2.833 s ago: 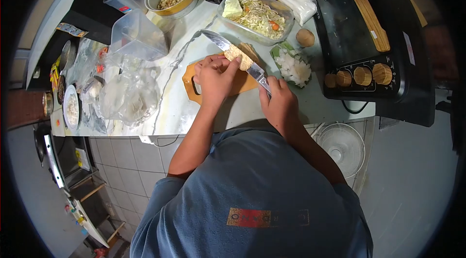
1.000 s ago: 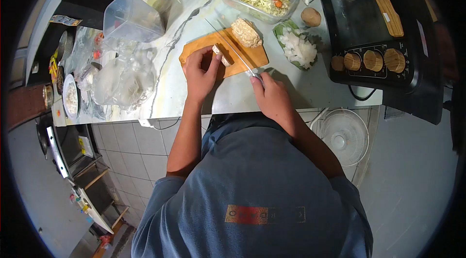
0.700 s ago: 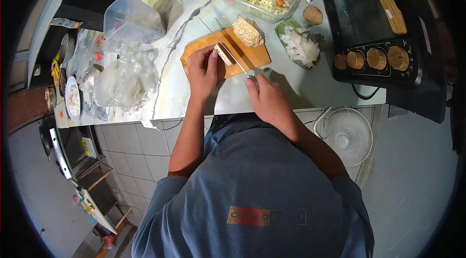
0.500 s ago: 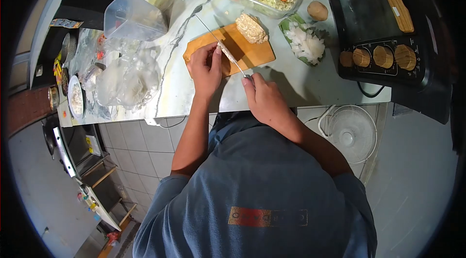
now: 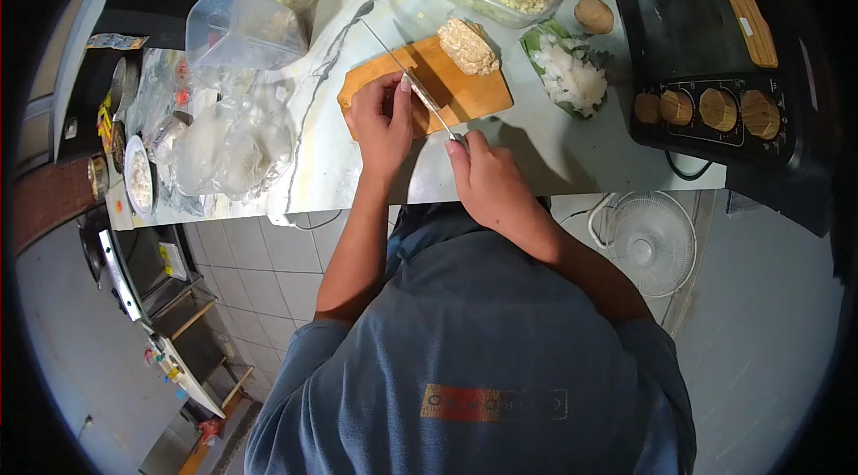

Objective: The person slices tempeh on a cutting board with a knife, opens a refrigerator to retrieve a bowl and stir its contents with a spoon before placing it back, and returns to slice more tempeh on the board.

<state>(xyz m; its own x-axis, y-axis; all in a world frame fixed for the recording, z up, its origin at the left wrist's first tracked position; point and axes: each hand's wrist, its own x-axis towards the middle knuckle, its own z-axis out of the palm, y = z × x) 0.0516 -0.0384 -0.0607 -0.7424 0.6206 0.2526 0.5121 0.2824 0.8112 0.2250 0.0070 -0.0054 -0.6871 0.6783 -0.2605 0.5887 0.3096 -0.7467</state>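
Note:
My right hand [image 5: 490, 173] is closed around the handle of a long, thin-bladed knife [image 5: 444, 124], its blade slanting up and left over an orange-brown cutting board [image 5: 490, 98]. At the blade's middle, my left hand [image 5: 382, 122] pinches a narrow piece of tempeh [image 5: 423, 94], thumb and fingertips close to the steel. Part of that piece is hidden by the blade and fingers. A larger tempeh block [image 5: 468, 47] lies on the far right of the board, apart from both hands.
Right of the board, chopped white pieces [image 5: 568, 73] lie on a leaf, beside a round brown item [image 5: 593, 16]. Behind stands a plastic container [image 5: 513, 21] of noodles and vegetables. A black stove [image 5: 715, 113] is at right; plastic bags [image 5: 234, 149] and a clear container [image 5: 241, 33] are at left.
Both hands and the knife stay in nearly the same place, with the blade turned slightly at the tempeh piece. The view has shifted a little.

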